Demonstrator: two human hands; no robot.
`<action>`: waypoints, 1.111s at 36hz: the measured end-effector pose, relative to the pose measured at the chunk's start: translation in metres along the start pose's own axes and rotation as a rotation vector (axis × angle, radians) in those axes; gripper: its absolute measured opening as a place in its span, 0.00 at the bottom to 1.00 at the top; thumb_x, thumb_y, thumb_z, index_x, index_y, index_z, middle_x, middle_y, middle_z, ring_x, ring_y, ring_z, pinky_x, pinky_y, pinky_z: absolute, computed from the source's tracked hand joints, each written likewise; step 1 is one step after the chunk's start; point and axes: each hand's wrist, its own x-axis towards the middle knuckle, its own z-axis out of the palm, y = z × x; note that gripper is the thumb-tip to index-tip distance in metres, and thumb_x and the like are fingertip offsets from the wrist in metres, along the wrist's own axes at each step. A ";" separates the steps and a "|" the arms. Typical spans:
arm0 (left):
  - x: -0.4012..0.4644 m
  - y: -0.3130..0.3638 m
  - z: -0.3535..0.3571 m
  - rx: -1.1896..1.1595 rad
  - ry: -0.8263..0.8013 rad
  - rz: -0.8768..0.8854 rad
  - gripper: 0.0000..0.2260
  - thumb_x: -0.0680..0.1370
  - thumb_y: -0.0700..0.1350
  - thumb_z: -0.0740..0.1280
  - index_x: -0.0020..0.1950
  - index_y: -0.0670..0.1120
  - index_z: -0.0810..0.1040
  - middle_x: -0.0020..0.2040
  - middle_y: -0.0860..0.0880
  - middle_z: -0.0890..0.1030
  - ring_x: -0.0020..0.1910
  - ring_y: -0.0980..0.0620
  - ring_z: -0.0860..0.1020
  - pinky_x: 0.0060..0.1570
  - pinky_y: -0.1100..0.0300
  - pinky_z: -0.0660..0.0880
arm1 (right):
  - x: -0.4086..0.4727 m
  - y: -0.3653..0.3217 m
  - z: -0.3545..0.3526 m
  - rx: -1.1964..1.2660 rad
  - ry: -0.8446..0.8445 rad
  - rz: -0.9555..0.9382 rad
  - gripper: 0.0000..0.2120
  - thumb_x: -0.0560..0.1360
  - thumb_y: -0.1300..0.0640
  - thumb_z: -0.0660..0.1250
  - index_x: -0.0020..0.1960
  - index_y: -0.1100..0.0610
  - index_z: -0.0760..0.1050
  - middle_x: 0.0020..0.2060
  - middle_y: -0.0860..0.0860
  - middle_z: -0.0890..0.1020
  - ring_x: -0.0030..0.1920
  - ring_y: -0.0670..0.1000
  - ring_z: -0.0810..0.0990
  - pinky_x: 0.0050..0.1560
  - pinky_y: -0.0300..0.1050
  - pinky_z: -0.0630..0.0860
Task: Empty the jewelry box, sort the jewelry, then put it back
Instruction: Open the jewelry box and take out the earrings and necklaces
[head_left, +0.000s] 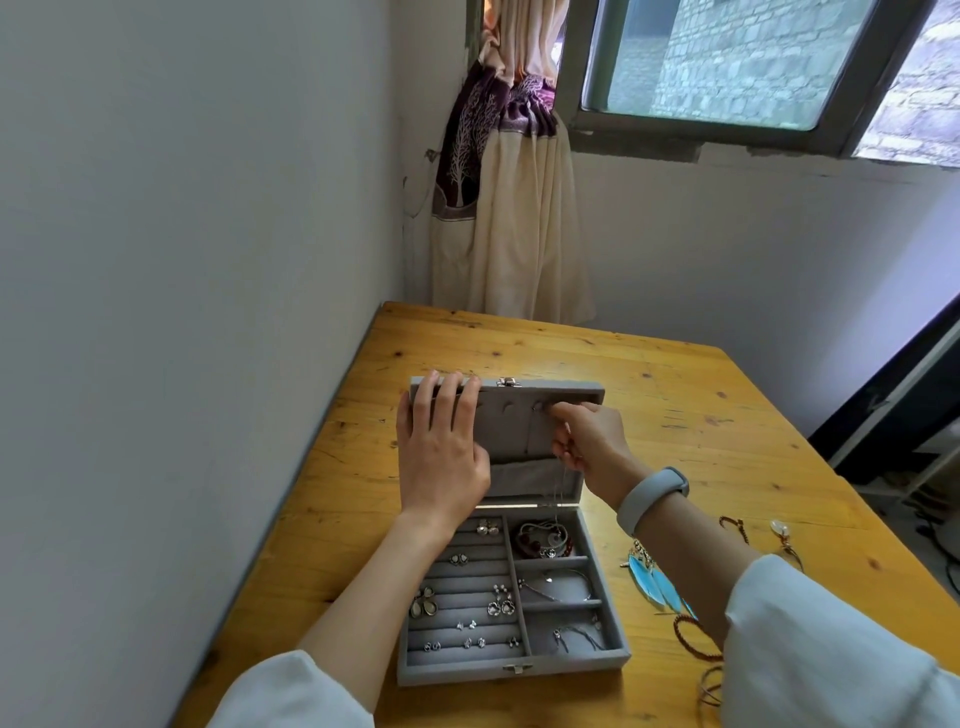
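Left hand (441, 447) is laid flat against the raised lid (511, 415) of the grey jewelry box (511, 587), fingers straight and together, tips hooked over the lid's top edge. Right hand (589, 436) is held at the lid's inner lining, thumb and forefinger pinched on a thin silver necklace (558, 493) near a hook; the chain is seen hanging down into the upper right compartment. A pale wristband (652, 499) is worn on the right wrist.

Box is set open on the wooden table (675, 405), near its left edge. Small earrings (498, 603) are seated in the ring rolls on the left side; bracelets and chains are held in the three right compartments. Blue feather earrings (652, 582) and a brown bead string (691, 639) are left on the table just right of the box.
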 end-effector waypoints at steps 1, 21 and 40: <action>0.000 0.000 0.000 -0.001 -0.002 -0.002 0.34 0.64 0.41 0.72 0.67 0.45 0.65 0.64 0.43 0.71 0.67 0.43 0.61 0.67 0.41 0.63 | -0.002 0.001 0.002 0.030 0.025 -0.020 0.09 0.74 0.63 0.62 0.35 0.58 0.69 0.23 0.53 0.69 0.21 0.49 0.68 0.19 0.33 0.61; 0.008 -0.001 0.001 -0.011 -0.075 -0.067 0.30 0.66 0.42 0.71 0.67 0.45 0.67 0.64 0.44 0.72 0.67 0.45 0.60 0.64 0.39 0.61 | -0.030 -0.016 -0.032 0.011 -0.246 -0.487 0.05 0.77 0.64 0.61 0.44 0.61 0.74 0.35 0.55 0.81 0.36 0.48 0.81 0.39 0.38 0.78; -0.053 0.175 0.013 -1.134 -0.746 -0.279 0.27 0.71 0.48 0.65 0.70 0.50 0.63 0.61 0.55 0.72 0.61 0.60 0.69 0.61 0.60 0.67 | -0.042 0.017 -0.192 0.303 -0.554 -0.153 0.14 0.66 0.49 0.73 0.39 0.55 0.70 0.33 0.51 0.78 0.35 0.48 0.76 0.41 0.41 0.76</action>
